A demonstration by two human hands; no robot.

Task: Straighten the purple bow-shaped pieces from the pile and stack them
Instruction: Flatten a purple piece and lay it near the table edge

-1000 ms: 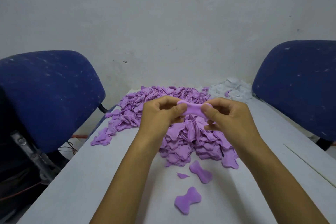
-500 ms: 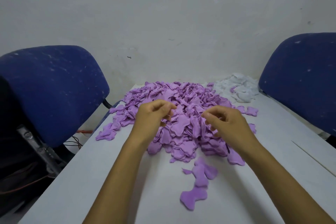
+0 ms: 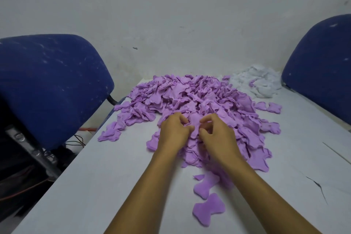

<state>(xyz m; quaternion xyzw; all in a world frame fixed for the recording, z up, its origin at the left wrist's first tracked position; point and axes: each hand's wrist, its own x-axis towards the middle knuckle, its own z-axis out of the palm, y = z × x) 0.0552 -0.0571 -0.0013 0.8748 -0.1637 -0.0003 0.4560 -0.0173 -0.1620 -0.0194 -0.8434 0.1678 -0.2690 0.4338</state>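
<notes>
A big pile of purple bow-shaped pieces (image 3: 199, 100) covers the far middle of the white table (image 3: 106, 180). My left hand (image 3: 173, 133) and my right hand (image 3: 218, 137) sit side by side at the pile's near edge, both pinching one purple piece (image 3: 195, 122) between them. Closer to me, flattened purple pieces (image 3: 206, 186) lie on the table, with one more bow piece (image 3: 208, 209) just in front. A small purple scrap (image 3: 198, 177) lies beside them.
A heap of white pieces (image 3: 260, 81) lies at the far right of the table against the wall. Blue chairs stand at the left (image 3: 47, 81) and the right (image 3: 322, 66). Cables (image 3: 76, 139) lie on the floor to the left.
The piece held up a second ago was dropped onto the near pieces. Both hands then went down to the pile's near edge and took hold of another piece.
</notes>
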